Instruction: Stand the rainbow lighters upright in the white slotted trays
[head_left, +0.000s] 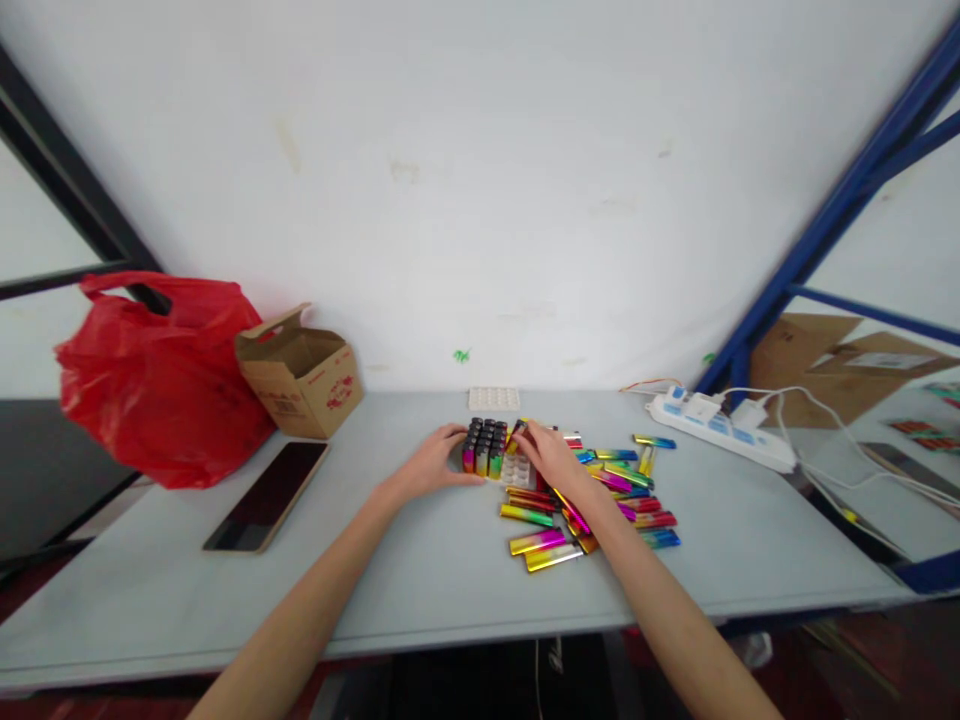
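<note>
Upright lighters with black tops (pixel 486 440) stand packed in rows in the left part of a white tray (pixel 517 472); round empty sockets show on its right. My left hand (pixel 435 463) curves around the left side of the tray, thumb along the front and fingers behind, holding it. My right hand (pixel 551 455) is closed on a gold lighter (pixel 515 432), tilted over the tray beside the standing rows. Loose shiny lighters (pixel 536 540) in several colours lie in a pile under and around my right forearm.
A second white tray (pixel 493 399) lies by the wall. To the left are a phone (pixel 266 497), an open cardboard box (pixel 304 375) and a red plastic bag (pixel 165 370). A power strip (pixel 720 430) with plugs and white cables lies at the right, near a blue metal frame (pixel 817 230).
</note>
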